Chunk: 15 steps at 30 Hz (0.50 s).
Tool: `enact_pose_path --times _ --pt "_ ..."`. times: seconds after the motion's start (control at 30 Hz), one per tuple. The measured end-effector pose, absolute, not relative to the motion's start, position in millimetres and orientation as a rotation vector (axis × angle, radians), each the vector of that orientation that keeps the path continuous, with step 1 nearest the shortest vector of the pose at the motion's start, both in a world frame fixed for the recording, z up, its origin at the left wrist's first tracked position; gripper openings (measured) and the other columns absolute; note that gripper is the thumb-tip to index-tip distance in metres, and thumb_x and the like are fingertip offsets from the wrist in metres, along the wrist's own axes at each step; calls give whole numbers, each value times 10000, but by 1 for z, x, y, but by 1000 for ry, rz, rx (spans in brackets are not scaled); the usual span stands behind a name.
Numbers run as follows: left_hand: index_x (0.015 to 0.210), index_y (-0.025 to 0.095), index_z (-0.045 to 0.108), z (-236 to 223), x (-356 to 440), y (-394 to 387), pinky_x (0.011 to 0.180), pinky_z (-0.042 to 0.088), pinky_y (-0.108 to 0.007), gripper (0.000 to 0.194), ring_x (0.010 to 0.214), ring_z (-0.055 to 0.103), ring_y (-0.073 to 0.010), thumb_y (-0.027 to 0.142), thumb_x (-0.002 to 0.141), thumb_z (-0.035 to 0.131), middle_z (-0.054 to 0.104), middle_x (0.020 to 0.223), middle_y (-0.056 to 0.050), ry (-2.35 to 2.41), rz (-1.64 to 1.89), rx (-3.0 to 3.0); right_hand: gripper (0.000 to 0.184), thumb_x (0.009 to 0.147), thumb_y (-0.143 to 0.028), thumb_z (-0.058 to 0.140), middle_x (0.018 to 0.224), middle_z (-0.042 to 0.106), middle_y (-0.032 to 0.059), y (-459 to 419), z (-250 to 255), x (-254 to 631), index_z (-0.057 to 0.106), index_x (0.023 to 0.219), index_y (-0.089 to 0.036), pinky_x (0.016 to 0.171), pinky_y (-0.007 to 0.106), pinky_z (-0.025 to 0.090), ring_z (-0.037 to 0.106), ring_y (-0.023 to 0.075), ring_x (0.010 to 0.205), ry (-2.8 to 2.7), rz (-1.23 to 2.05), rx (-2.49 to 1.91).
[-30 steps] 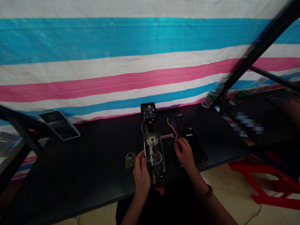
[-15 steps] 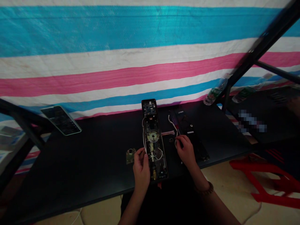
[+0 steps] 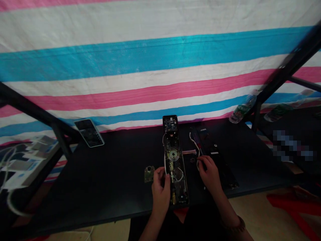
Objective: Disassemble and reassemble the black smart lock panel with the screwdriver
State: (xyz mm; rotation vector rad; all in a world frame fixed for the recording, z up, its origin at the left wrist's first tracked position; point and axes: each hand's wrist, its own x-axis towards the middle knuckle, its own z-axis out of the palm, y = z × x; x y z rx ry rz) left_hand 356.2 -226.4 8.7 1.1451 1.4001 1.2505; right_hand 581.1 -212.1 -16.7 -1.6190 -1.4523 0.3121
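An opened, long black lock housing (image 3: 186, 187) lies lengthwise on the dark table, with a circuit board (image 3: 170, 124) at its far end and a round metal part (image 3: 173, 154) mid-length. My left hand (image 3: 161, 187) grips the housing's near left edge, thumb over the rim, by a thin white wire. To the right of the housing, my right hand (image 3: 209, 172) has its fingertips pinched together beside a white cable (image 3: 195, 142); what they hold is too small and dark to make out. A small metal plate (image 3: 148, 174) lies left of my left hand.
Right of the cable lie a screwdriver (image 3: 197, 144) and a long black panel (image 3: 220, 164). A phone (image 3: 89, 133) leans at the back left. A plastic bottle (image 3: 242, 109) stands by the right frame post. White boxes (image 3: 30, 167) sit beyond the left post.
The head view has shifted, so the table sits farther right and lower. Both hands keep nearly the same places beside the housing.
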Motion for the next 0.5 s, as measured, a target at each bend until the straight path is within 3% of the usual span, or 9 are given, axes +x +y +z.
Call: enact_pose_path --times 0.2,0.5 --pt "1116 203 605 7 358 -227 944 547 -398 274 1055 721 -258 388 916 626 745 1093 -111 1431 1280 1173 195 987 -312 527 1029 675 111 -211 -20 582 695 983 -211 888 445 537 657 267 966 -1457 303 -1622" --pt "1158 197 580 11 359 -228 930 555 -404 305 1080 722 -270 343 896 635 748 1136 -132 1392 1279 1139 185 985 -318 537 1048 678 110 -213 -25 583 694 996 -222 897 456 532 658 270 971 -1476 289 -1623"
